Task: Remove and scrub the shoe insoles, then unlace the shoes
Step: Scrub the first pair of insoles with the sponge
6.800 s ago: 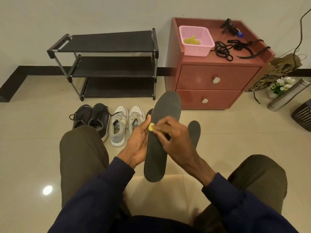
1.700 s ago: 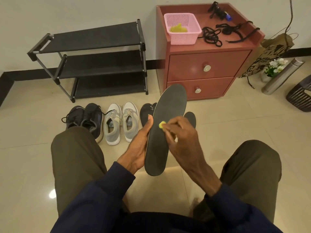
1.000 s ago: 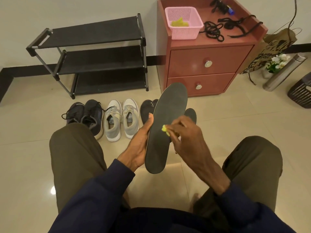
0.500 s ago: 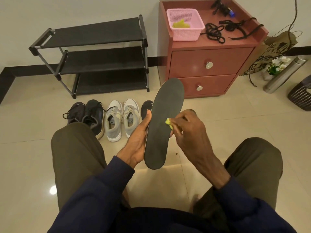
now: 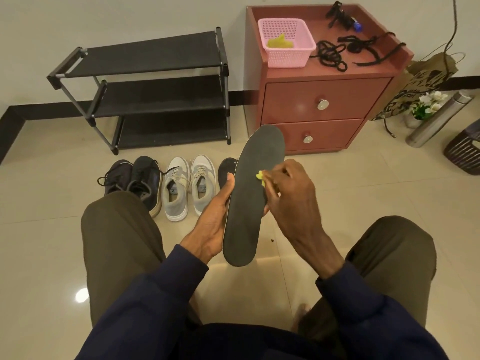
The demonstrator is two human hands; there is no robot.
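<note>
scrub step, judged from the scene: one insole is being worked and the shoes in view are not yet unlaced.

- insole (image 5: pixel 249 203): dark and flat, held in the air above the floor (image 5: pixel 376 193) between the knees, resting on nothing. its long axis is near upright in the view and leans a little right. the toe end points away toward the nightstand (image 5: pixel 324 105), the heel end back toward the body, and the broad face is turned to the camera.
- left hand (image 5: pixel 210 224): grips the insole's left edge about mid-length, with the thumb lying up along that edge. the fingers are curled behind and mostly hidden.
- right hand (image 5: pixel 291 198): fingers (image 5: pixel 275 178) are bunched together, pinching a small yellow scrub pad (image 5: pixel 260 177). the pad touches the face on the toe-ward half, near the right edge.
- key relation: the pad comes in from the right edge, and most of the bare face lies below it toward the heel. judgement: the next strokes should run down the long axis, with the left grip bracing from behind. a thin insole may flex under pressure.
- second insole (image 5: pixel 226 170): on the floor just behind the held one, largely hidden.
- dark shoes (image 5: pixel 137 183) and grey shoes (image 5: pixel 189 185): side by side on the floor in front of the shoe rack (image 5: pixel 155 87), with laces in.
- loose black laces (image 5: pixel 332 53): on the nightstand top beside a pink basket (image 5: pixel 287 61).
</note>
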